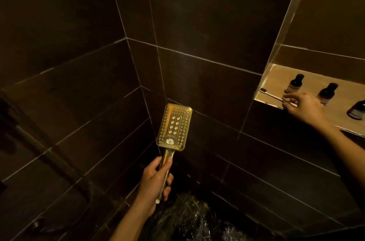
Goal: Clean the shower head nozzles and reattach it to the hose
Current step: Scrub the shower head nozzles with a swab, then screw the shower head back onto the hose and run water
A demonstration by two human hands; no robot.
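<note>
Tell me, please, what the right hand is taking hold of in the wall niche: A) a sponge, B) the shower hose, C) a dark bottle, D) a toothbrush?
D: the right hand pinches the handle of the toothbrush lying on the niche shelf, near the dark bottles.

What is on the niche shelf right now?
On the niche shelf: a toothbrush at the front edge, pinched by the right hand, and three dark bottles. The hand covers part of the toothbrush handle and the shelf beneath it.
</note>
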